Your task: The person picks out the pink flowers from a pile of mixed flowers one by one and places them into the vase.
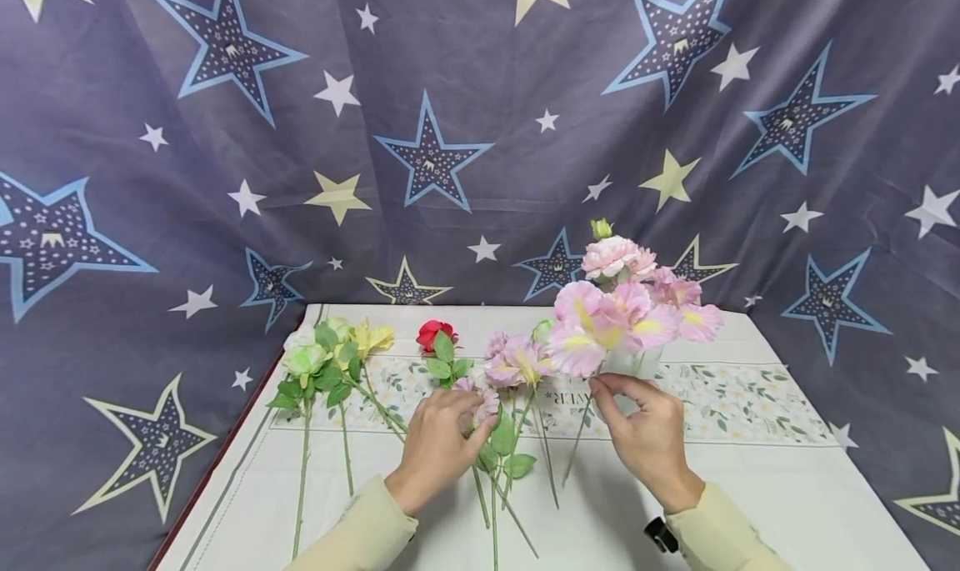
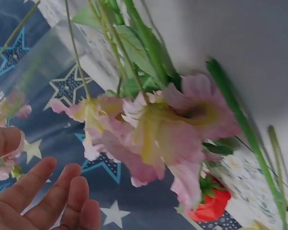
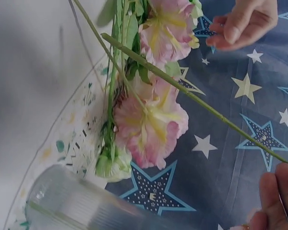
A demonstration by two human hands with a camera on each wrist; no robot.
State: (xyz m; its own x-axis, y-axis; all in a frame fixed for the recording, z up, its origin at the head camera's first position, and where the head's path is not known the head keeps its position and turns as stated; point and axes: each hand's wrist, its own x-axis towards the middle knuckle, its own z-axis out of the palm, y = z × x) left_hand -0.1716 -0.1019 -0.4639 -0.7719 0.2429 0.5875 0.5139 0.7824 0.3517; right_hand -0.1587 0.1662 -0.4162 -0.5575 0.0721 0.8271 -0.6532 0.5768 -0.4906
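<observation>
My right hand (image 1: 648, 429) pinches the stem (image 3: 192, 96) of a pink iris with yellow streaks (image 1: 585, 329), its bloom raised and the stem's lower end slanting down to the left. Behind that bloom stands a clear ribbed glass vase (image 3: 93, 201), partly hidden in the head view, with a pink peony (image 1: 617, 257) and another pink iris (image 1: 697, 313) above it. Over the loose stems hovers my left hand (image 1: 438, 438), fingers spread and holding nothing in the left wrist view. Near it lie pink irises (image 2: 168, 129) and a red rose (image 1: 433, 336).
On the left of the white table (image 1: 240, 513) lie white-green flowers (image 1: 306, 358) and a yellow flower (image 1: 372, 338) with long stems. A floral printed band (image 1: 735, 404) crosses the tabletop. A star-patterned cloth (image 1: 487, 54) hangs behind and at both sides.
</observation>
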